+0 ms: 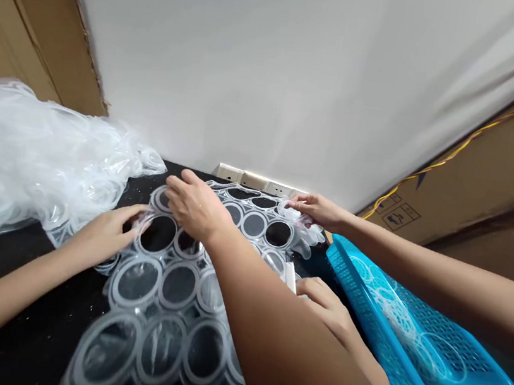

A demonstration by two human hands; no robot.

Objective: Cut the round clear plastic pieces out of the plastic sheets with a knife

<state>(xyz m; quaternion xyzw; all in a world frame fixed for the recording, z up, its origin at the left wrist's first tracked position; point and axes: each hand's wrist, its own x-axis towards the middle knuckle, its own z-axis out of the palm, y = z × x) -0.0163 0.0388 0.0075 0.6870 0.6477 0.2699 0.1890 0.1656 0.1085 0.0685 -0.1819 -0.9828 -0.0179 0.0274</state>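
Note:
A clear plastic sheet of joined round rings (179,287) lies spread over the black tabletop, with dark table showing through the ring centres. My left hand (107,235) is at its left side, fingertips gathered on a ring rim. My right hand (195,203) rests palm-down on the sheet's far part, fingers spread over several rings. A co-worker's hand (316,210) holds the far right corner of the film. Their other hand (322,304) lies near the sheet's right edge, partly behind my right forearm.
A large heap of clear plastic film (26,166) lies at the left. A blue mesh basket (458,329) holding clear rings sits at the right. Wall sockets (249,180) stand behind the black table (32,295). Cardboard boxes (480,166) and a yellow cable (460,141) line the right.

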